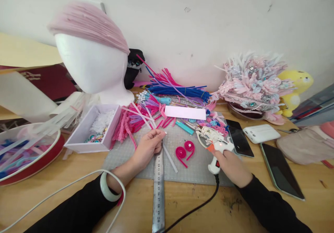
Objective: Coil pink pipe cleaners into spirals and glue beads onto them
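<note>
My left hand (149,146) is closed in a pinch over the cutting mat (146,172), with a tiny white bead (165,133) showing at its fingertips. Under that hand runs a steel ruler (158,194), and a pale translucent stick (170,158) lies beside it. My right hand (232,165) grips a white glue gun (214,165) with an orange part near its front and a black cord. Between my hands lie two magenta pipe-cleaner spirals, one on the left (180,152) and one on the right (189,146), each with a pale dot at its centre.
Behind my hands are pipe cleaners (180,90), a white strip (185,113) and a teal cutter (184,127). To the left stand a box of beads (75,147) and a foam head (94,65). Phones (281,172) and a fluffy headpiece (253,83) are right. A white cable (78,179) crosses my left forearm.
</note>
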Demonstrator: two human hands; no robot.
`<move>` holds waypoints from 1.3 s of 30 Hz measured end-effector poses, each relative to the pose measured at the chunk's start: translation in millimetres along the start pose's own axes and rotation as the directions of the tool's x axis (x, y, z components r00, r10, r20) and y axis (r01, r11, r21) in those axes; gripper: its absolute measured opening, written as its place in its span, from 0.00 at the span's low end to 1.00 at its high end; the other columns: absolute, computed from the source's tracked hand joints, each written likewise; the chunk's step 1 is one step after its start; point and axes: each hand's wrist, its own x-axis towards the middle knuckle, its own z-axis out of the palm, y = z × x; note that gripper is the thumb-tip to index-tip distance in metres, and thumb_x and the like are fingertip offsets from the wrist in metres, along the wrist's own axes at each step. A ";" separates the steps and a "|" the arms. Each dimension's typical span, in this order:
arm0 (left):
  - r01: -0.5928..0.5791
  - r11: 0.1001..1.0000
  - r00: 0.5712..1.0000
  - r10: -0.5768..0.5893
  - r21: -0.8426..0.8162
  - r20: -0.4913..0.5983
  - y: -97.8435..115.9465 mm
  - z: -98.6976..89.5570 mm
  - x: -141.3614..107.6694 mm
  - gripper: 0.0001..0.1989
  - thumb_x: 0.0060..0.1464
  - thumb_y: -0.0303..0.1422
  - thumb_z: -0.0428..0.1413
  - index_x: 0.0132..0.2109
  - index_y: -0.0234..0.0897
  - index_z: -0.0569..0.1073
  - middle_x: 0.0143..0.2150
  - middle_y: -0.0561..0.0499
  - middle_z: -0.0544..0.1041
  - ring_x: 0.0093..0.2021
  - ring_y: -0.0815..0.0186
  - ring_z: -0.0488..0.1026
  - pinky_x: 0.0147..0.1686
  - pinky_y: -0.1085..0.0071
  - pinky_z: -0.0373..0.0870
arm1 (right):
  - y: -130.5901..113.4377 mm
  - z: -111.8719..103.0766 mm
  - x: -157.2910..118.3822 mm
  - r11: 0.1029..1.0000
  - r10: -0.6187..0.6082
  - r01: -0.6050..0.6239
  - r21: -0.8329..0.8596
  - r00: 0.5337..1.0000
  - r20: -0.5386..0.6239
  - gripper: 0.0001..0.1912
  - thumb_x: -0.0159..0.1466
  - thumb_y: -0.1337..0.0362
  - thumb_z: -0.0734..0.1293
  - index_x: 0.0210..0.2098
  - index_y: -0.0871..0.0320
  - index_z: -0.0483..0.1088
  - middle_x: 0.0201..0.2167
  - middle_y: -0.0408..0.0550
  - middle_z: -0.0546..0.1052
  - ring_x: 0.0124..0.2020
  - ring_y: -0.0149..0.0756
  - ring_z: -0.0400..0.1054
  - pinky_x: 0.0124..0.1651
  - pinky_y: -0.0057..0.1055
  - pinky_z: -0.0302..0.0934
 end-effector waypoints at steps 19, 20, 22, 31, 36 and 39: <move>-0.264 0.804 0.960 0.274 0.534 0.061 1.0 9.5 -17.4 0.07 0.44 0.34 0.55 0.31 0.35 0.71 0.18 0.61 0.48 0.18 0.75 0.48 0.20 0.79 0.48 | -31.5 -20.2 -22.9 0.978 -0.165 0.142 -0.150 0.974 -0.155 0.21 0.56 0.49 0.57 0.16 0.56 0.66 0.14 0.46 0.68 0.18 0.32 0.61 0.21 0.28 0.47; -0.283 0.793 0.952 0.298 0.539 0.061 1.0 10.1 -19.0 0.06 0.44 0.34 0.55 0.31 0.35 0.71 0.17 0.61 0.48 0.18 0.75 0.48 0.20 0.79 0.48 | -38.6 -19.8 -26.0 0.976 -0.217 0.209 -0.069 0.964 -0.151 0.17 0.56 0.52 0.58 0.20 0.55 0.68 0.16 0.45 0.69 0.18 0.31 0.61 0.22 0.27 0.49; -0.317 0.769 0.939 0.335 0.554 0.073 0.1 10.6 -22.1 0.06 0.44 0.32 0.55 0.32 0.36 0.72 0.17 0.61 0.49 0.17 0.75 0.48 0.20 0.78 0.48 | -52.0 -15.1 -29.8 0.942 -0.303 0.313 0.124 0.948 -0.096 0.13 0.57 0.55 0.58 0.26 0.54 0.70 0.19 0.43 0.71 0.19 0.29 0.60 0.22 0.26 0.52; -0.507 0.562 0.848 0.463 0.654 0.259 -3.0 7.9 -29.2 0.07 0.43 0.28 0.55 0.33 0.39 0.74 0.15 0.61 0.52 0.16 0.74 0.51 0.20 0.78 0.49 | -75.1 18.3 -22.2 0.829 -0.396 0.423 0.366 0.906 -0.151 0.10 0.56 0.59 0.61 0.33 0.55 0.71 0.26 0.43 0.72 0.22 0.28 0.61 0.26 0.24 0.56; -0.531 0.543 0.845 0.389 0.651 0.366 -0.4 6.9 -29.2 0.08 0.44 0.28 0.54 0.34 0.41 0.75 0.15 0.60 0.55 0.15 0.74 0.51 0.19 0.78 0.50 | -76.8 20.5 -20.9 0.818 -0.413 0.439 0.370 0.898 -0.154 0.10 0.57 0.60 0.60 0.30 0.56 0.71 0.23 0.44 0.72 0.22 0.28 0.61 0.27 0.25 0.56; -0.532 0.544 0.846 0.380 0.649 0.374 0.4 6.8 -28.9 0.08 0.43 0.28 0.55 0.34 0.42 0.75 0.14 0.60 0.56 0.15 0.74 0.51 0.19 0.78 0.51 | -75.4 23.0 -18.6 0.819 -0.388 0.405 0.407 0.913 -0.128 0.09 0.56 0.60 0.61 0.29 0.57 0.71 0.22 0.43 0.71 0.21 0.28 0.61 0.26 0.24 0.56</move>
